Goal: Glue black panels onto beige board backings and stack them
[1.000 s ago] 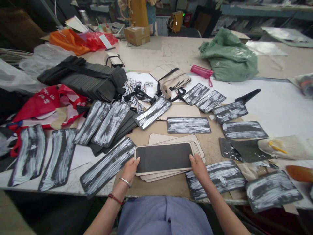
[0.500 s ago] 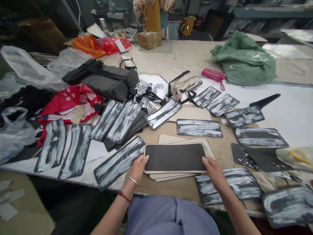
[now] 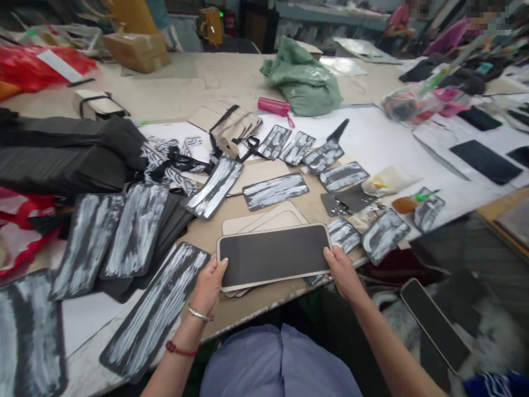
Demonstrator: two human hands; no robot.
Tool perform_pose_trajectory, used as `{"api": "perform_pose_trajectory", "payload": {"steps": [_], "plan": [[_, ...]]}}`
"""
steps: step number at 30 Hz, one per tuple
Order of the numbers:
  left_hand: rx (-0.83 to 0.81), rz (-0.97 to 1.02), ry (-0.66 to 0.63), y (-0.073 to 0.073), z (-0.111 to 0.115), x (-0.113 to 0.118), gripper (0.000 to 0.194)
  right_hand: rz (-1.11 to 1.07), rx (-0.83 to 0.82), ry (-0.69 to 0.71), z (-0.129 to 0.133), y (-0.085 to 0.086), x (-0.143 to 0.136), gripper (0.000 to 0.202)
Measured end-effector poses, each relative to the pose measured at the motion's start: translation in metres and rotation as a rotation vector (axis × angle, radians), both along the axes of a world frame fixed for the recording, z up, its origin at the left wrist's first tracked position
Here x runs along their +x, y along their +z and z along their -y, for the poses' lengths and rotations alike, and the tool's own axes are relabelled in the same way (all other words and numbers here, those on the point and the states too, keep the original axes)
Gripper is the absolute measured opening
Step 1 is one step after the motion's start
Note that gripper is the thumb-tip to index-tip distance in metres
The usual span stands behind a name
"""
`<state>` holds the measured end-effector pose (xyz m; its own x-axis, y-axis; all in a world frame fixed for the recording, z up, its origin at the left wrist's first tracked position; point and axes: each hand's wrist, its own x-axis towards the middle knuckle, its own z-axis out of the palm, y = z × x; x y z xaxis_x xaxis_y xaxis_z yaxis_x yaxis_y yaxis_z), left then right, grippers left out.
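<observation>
Between my two hands is a dark rectangular panel with a cream border [image 3: 275,256], held by its short ends. My left hand [image 3: 210,286] grips the left end, thumb on top. The right end is pinched in my right hand [image 3: 343,273]. Beneath and behind the panel, cream rounded boards [image 3: 248,223] lie stacked on the brown work surface. Close to my left hand lies a black panel streaked with white [image 3: 159,309]. Another white-streaked panel [image 3: 275,191] lies beyond the stack, and several more are spread around.
Tied stacks of dark panels [image 3: 58,154] fill the left side. Farther back are a green bag [image 3: 306,80], a pink pouch [image 3: 273,106] and a cardboard box [image 3: 138,51]. To the right, below table height, rests another cream-edged dark panel [image 3: 433,325]. People sit at the far right.
My view has swung to the right, bringing the right side and the lower area into sight. The panel stays in both hands and is now slightly tilted, its right end higher.
</observation>
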<state>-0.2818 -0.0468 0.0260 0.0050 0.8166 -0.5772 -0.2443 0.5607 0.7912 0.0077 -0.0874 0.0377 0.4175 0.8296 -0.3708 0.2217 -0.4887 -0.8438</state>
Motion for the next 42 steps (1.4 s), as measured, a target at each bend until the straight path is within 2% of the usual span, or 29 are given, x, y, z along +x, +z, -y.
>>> {"api": "perform_pose_trajectory", "payload": {"steps": [4,8,12,16,19,22,26,29,32,35,42], "plan": [[0.062,-0.056,-0.12,0.002,0.006,0.019,0.049,-0.023,0.03,-0.09,0.032,-0.004,0.013,0.026],[0.14,-0.198,-0.238,0.004,0.024,0.043,0.048,-0.048,0.062,-0.17,0.066,-0.016,0.034,0.024],[0.133,-0.263,-0.376,-0.003,0.05,0.086,0.043,-0.079,0.034,-0.285,0.119,-0.038,0.07,0.024],[0.082,-0.271,-0.636,-0.021,0.081,0.165,0.045,-0.091,-0.025,-0.531,0.204,-0.072,0.12,0.023],[0.143,-0.285,-0.828,-0.042,0.111,0.242,0.045,-0.13,-0.084,-0.727,0.278,-0.096,0.156,0.024],[0.134,-0.245,-0.989,-0.07,0.138,0.323,0.044,-0.145,-0.128,-0.91,0.344,-0.115,0.189,0.025],[0.105,-0.185,-1.085,-0.113,0.167,0.417,0.043,-0.153,-0.172,-1.097,0.398,-0.138,0.228,0.028],[0.096,-0.194,-1.119,-0.146,0.181,0.465,0.042,-0.177,-0.205,-1.153,0.418,-0.16,0.249,0.031],[0.07,-0.23,-1.141,-0.172,0.187,0.49,0.041,-0.223,-0.245,-1.166,0.428,-0.184,0.262,0.03],[0.034,-0.274,-1.164,-0.185,0.187,0.496,0.039,-0.279,-0.264,-1.15,0.437,-0.2,0.267,0.03],[-0.065,-0.301,-1.204,-0.182,0.182,0.494,0.036,-0.32,-0.271,-1.101,0.453,-0.206,0.271,0.03]]}}
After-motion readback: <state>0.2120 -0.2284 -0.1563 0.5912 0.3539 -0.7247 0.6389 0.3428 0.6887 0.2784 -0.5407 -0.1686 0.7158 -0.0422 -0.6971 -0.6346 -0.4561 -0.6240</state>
